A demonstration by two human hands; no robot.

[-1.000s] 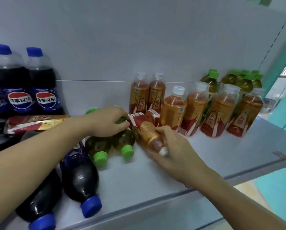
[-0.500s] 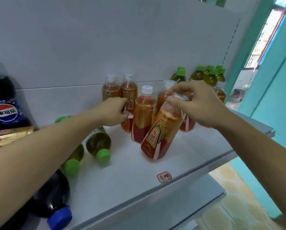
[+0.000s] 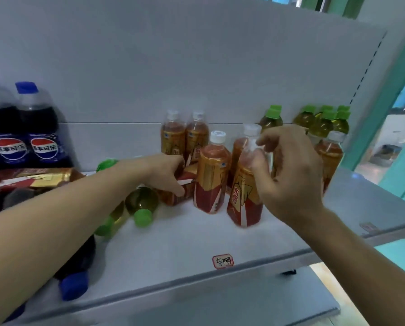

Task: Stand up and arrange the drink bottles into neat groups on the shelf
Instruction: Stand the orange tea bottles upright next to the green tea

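On the white shelf [image 3: 173, 250] my right hand [image 3: 290, 175] holds the neck of an orange drink bottle with a red and gold label [image 3: 242, 201], which stands upright near the shelf's middle. My left hand [image 3: 166, 175] grips another bottle of the same kind [image 3: 181, 195] that lies on its side behind it. Several matching bottles [image 3: 210, 177] stand around them, two at the back wall [image 3: 185, 135]. Two green-capped tea bottles [image 3: 141, 204] lie under my left forearm.
Green-capped tea bottles [image 3: 321, 121] stand grouped at the back right. Two Pepsi bottles [image 3: 40, 132] stand at the back left, with a red-gold bottle [image 3: 36, 178] and a dark cola bottle with a blue cap [image 3: 74, 281] lying below them. A handwritten label [image 3: 222, 261] marks the shelf's front edge.
My right hand lifted the orange bottle from lying, tilted it up and set it upright on the shelf. My left hand shifted from the green bottles onto the lying red-labelled bottle.
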